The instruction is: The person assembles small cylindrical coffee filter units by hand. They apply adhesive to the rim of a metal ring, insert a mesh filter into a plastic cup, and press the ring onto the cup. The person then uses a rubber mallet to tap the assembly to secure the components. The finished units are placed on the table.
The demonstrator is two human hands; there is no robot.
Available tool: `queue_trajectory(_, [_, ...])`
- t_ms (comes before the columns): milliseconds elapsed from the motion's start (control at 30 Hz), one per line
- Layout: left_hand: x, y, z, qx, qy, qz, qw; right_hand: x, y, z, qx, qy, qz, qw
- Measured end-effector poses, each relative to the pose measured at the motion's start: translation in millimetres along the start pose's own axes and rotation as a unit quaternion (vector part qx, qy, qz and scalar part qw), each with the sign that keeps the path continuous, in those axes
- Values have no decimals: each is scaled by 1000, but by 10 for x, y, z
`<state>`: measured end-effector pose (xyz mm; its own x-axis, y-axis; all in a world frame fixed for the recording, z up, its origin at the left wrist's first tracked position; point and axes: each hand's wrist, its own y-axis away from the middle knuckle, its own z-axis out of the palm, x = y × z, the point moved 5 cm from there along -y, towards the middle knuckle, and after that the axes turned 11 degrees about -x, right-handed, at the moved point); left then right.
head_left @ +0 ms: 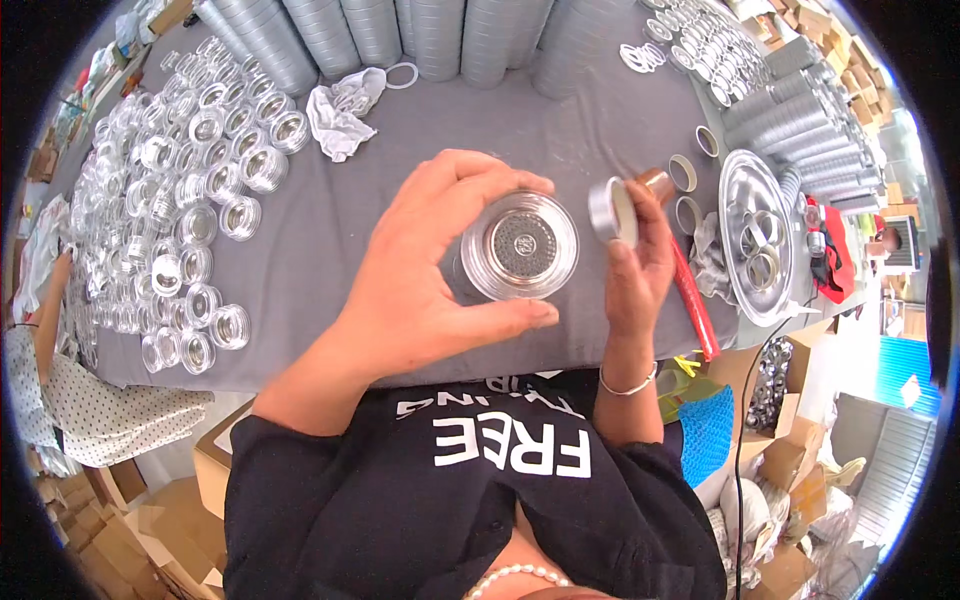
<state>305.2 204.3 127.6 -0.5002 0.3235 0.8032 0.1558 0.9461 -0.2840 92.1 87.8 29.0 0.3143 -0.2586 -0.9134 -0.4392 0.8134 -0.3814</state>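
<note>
Largest of all, the grey-covered table (430,125), stretching from side to side. Against its near edge, a black T-shirt (480,520) with white lettering. Then a wide spread of glass jars (190,190) over the left part, packed close together. Along the far side, tall grey stacks (435,40) of ribbed, round pieces, with shorter grey stacks (800,130) at the far right. Next, the left hand (425,250), reaching in from the near edge — with thumb and fingers curved wide around a jar. On the right part of the table, a round metal tray (748,185) with several silver pieces in it. Between tray and left hand, the right hand (642,265), with thumb and fingers drawn narrow on a cap. Near that wrist, a red tube (694,300), lying slantwise. Smaller, the round jar (525,245) in the left hand, over the middle of the table; resting or raised, cannot tell. Near the stacks, a crumpled white cloth (340,120). Smaller again, the silver cap (605,212) — pinched on edge in the right hand, apart from the jar and just to its right. Smallest, three loose silver rings (674,176) left of the tray.
</note>
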Motion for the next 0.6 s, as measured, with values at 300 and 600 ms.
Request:
queue_trajectory(300, [-66, 99, -64, 122, 98, 112, 981, -1022, -363, 479, -85, 129, -109, 982])
queue_trajectory(600, [9, 54, -53, 157, 346, 70, 922, -232, -209, 196, -20, 27, -30, 999])
